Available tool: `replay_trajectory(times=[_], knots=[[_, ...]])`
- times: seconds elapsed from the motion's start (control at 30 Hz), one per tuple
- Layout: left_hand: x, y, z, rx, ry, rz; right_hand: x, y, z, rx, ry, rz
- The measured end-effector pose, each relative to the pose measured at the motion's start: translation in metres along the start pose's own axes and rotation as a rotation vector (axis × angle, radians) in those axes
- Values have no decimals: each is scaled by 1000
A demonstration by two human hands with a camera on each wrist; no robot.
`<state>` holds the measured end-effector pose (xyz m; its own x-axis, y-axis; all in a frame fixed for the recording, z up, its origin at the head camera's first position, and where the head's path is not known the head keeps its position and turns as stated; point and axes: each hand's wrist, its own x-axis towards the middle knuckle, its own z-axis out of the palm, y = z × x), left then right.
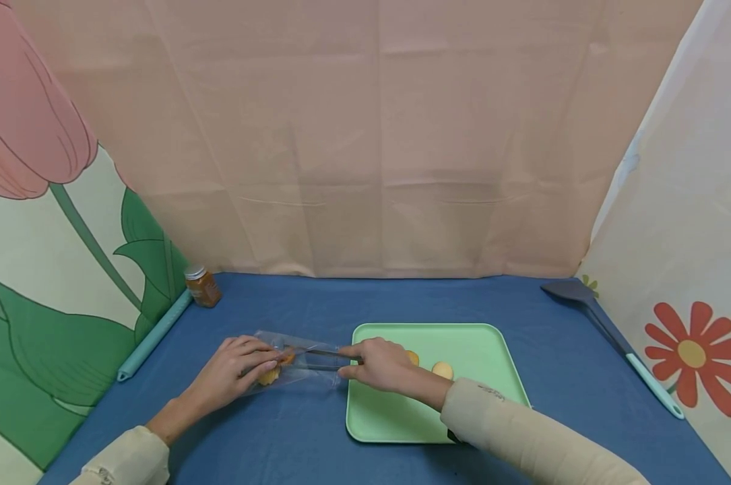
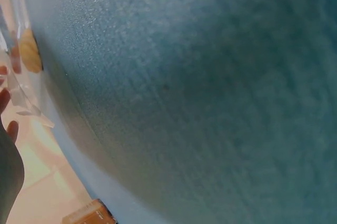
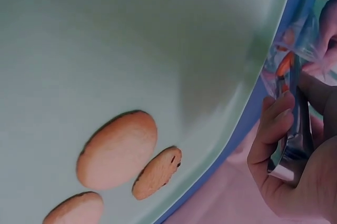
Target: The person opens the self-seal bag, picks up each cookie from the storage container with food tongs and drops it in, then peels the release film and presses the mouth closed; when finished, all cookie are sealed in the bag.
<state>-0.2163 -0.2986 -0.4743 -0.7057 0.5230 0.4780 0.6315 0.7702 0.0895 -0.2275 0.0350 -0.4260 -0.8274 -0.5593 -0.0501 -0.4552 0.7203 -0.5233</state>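
My left hand [image 1: 238, 367] grips the closed-off left part of a clear plastic bag [image 1: 325, 380] over the blue cloth. Inside the bag, a yellowish ridged cookie [image 1: 269, 377] shows below the fingers, with an orange piece [image 3: 285, 65] near the tong tips. My right hand [image 1: 380, 364] holds metal tongs [image 3: 300, 124], whose two arms reach leftward into the bag. Under the right wrist lies a light green tray [image 1: 395, 431]. On it, the right wrist view shows a large oval cookie [image 3: 118, 150], a narrower speckled cookie [image 3: 158, 174] and another cookie [image 3: 76, 211].
A spice jar [image 1: 203, 286] with a silver lid stands at the back left, beside a teal handle-like bar [image 1: 154, 337] along the cloth's left edge. On the right lies a dark spatula [image 1: 608, 327] with a teal handle. A beige cloth wall [image 1: 377, 229] closes the back.
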Motion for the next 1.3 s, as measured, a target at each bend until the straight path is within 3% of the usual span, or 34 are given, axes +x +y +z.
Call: replay_trajectory(times=[0.4,0.7,1.1,1.3], knots=[[2,-1,1,8,13,20,7,-8,1,-26,14,3],[3,1,-1,-10,-14,-4,12,-13,3,-27,-8,19],[4,0,-1,-21,3,29,14,-15,4,-28,-9,36],[4,0,-1,-27,-8,11,14,-14,4,-33,-9,34]])
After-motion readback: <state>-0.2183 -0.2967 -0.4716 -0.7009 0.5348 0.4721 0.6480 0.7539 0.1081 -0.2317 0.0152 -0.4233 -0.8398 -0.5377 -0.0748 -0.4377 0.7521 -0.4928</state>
